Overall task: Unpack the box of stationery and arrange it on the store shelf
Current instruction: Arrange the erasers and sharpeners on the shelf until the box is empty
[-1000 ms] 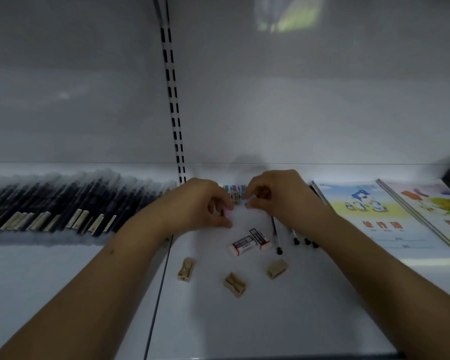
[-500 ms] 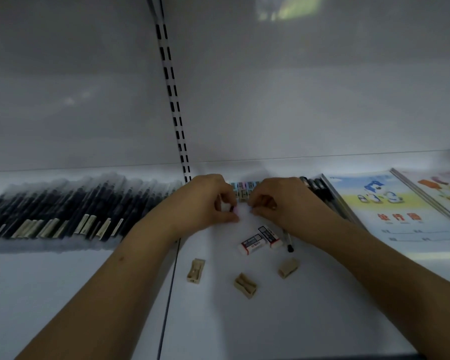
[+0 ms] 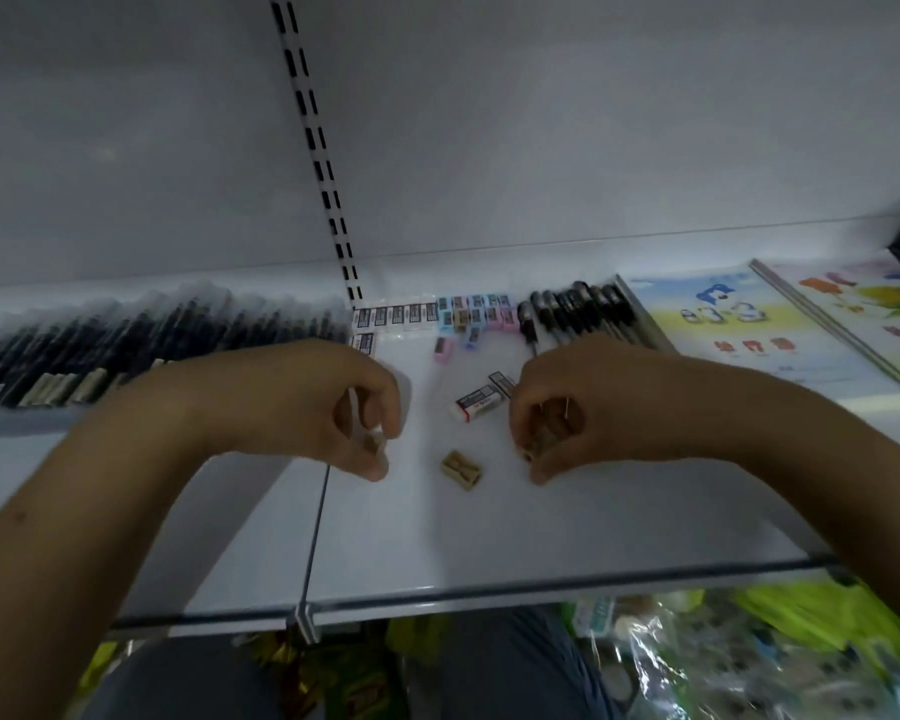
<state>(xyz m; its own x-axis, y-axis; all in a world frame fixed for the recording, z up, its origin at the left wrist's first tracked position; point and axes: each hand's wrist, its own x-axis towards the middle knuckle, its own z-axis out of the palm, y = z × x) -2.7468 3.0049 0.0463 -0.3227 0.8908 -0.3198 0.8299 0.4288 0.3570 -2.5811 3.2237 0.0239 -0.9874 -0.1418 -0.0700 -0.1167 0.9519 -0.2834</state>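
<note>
Nearest, along the front lip of the white shelf (image 3: 489,553): bare surface, working room for sorting. Just beyond, left hand (image 3: 328,407) curled down, thumb and fingers pinching a tan sharpener (image 3: 372,443) at the shelf surface. Right hand (image 3: 572,407) likewise curled, pinching a second tan sharpener (image 3: 533,445). Between the two, a third tan sharpener (image 3: 462,469) lying loose, unclaimed, probably next to be gathered. Slightly farther, two loose white erasers (image 3: 479,402), askew, likely awaiting a slot in the row behind. Farther back, against the wall: sleeved erasers in a line (image 3: 396,315), pastel sharpeners (image 3: 481,310) grouped by kind, black pens (image 3: 578,309) laid parallel, bagged pens (image 3: 141,335) to the left, exercise books (image 3: 723,324) to the right. Like with like, hence the tan pieces probably bound for the sharpener cluster.
</note>
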